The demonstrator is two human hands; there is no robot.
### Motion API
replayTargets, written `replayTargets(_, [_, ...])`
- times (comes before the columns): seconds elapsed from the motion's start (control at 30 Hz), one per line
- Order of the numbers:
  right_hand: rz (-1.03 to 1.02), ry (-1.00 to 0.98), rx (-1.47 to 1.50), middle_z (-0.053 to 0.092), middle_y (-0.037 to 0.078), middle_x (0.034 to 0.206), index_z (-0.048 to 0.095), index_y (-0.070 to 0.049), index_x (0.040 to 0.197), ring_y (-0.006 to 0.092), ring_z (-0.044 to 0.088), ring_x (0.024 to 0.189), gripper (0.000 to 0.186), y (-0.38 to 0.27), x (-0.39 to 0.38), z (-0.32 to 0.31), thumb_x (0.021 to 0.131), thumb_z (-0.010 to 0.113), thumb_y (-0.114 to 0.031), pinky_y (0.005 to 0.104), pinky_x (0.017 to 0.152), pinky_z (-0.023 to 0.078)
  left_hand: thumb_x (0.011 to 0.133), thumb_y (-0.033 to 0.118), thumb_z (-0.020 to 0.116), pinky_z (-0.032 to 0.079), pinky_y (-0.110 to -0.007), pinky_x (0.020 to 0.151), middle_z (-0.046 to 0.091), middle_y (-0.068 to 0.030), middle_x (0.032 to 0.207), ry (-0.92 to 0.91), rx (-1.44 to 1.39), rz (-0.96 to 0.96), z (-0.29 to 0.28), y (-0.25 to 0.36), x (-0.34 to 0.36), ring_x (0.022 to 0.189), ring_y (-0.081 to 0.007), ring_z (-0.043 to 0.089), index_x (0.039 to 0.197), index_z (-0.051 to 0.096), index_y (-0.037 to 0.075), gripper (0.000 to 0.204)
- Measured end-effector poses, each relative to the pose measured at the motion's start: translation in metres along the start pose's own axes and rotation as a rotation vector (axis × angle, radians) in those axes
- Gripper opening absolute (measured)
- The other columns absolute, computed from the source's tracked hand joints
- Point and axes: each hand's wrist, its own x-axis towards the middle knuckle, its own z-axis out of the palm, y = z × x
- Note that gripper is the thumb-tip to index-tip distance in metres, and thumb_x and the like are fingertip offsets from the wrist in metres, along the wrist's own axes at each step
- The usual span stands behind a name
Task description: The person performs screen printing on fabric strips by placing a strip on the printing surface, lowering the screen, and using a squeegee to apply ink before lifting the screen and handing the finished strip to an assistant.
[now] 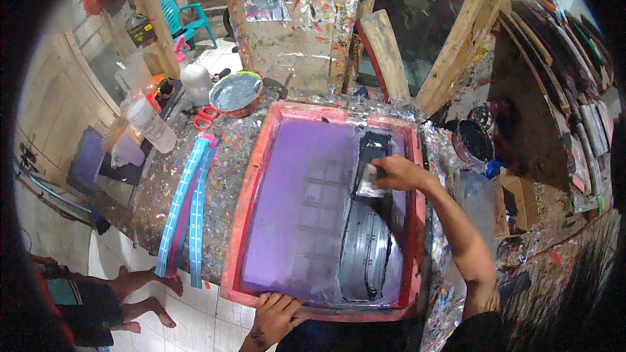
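A screen printing frame (236,234) with red-stained sides and purple mesh lies on the worktable in front of me. My left hand (274,319) grips its near rail at the lower left, fingers curled over the edge. In my right hand (399,175) is a small, pale, smeared squeegee (372,182), closed in the fingers and resting on the mesh right of centre. Around and below it runs a long strip of black ink (365,248), thick at its edges and streaked along its middle. Faint grid lines show in the mesh left of the ink.
Left of the frame lie blue measuring strips (179,202), red scissors (206,117), a bowl of grey paste (236,92), a spray bottle (194,78) and a clear bottle (151,124). A black ink tub (475,140) stands right. Several frames (554,72) lean far right. Another person's legs (140,300) show lower left.
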Motion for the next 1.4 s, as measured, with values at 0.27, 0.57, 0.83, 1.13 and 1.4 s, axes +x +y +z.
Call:
replayTargets(0.27, [0.162,0.344,-0.23,0.067,0.028,0.107,0.053,-0.003,0.126,0.0477,0.065,0.101,0.038,0.079,0.046,-0.018,0.091,0.061,-0.016,0.0554,0.083,0.051,0.072,0.038,0.085,0.04,-0.041,0.082,0.063,-0.0006,0.098,-0.053,0.011,0.018,-0.008,0.003,0.008,0.094,-0.0227,0.058,0.112,0.072,0.015,0.048])
replayTargets(0.57, [0.137,0.176,-0.044,0.064,0.02,0.102,0.055,-0.005,0.111,0.0441,0.067,0.089,0.016,-0.139,-0.123,0.065,0.095,0.053,-0.007,0.0525,0.075,0.056,0.071,0.029,0.086,0.042,-0.042,0.087,0.064,-0.0043,0.096,-0.079,-0.026,-0.048,-0.02,0.007,0.008,0.098,-0.025,0.06,0.107,0.073,0.009,0.043])
replayTargets(0.83, [0.311,0.063,-0.183,0.06,0.011,0.103,0.057,-0.007,0.119,0.0301,0.064,0.099,0.039,-0.245,-0.224,0.095,0.084,0.07,-0.017,0.0475,0.088,0.049,0.075,0.036,0.086,0.043,-0.042,0.083,0.064,-0.0051,0.09,-0.044,0.024,0.042,-0.023,0.015,0.017,0.09,-0.0255,0.061,0.102,0.074,0.008,0.041])
replayTargets(1.13, [0.191,0.832,-0.447,0.051,0.011,0.078,0.057,-0.007,0.082,0.0327,0.055,0.075,0.047,-0.281,-0.192,-0.052,0.079,0.084,-0.046,0.047,0.073,0.042,0.079,0.038,0.086,0.047,-0.042,0.082,0.066,-0.0075,0.085,0.268,0.332,0.376,-0.202,0.078,0.115,0.084,-0.0263,0.063,0.097,0.07,0.007,0.04])
replayTargets(1.4, [0.297,0.874,-0.489,0.069,0.029,0.087,0.069,0.002,0.089,0.0468,0.07,0.086,0.057,-0.285,-0.126,-0.218,0.093,0.064,-0.054,0.0549,0.076,0.055,0.099,0.027,0.071,0.051,-0.028,0.074,0.066,-0.0053,0.095,0.512,-1.505,-0.207,-0.109,0.152,0.22,0.082,-0.0161,0.063,0.107,0.062,0.005,0.025])
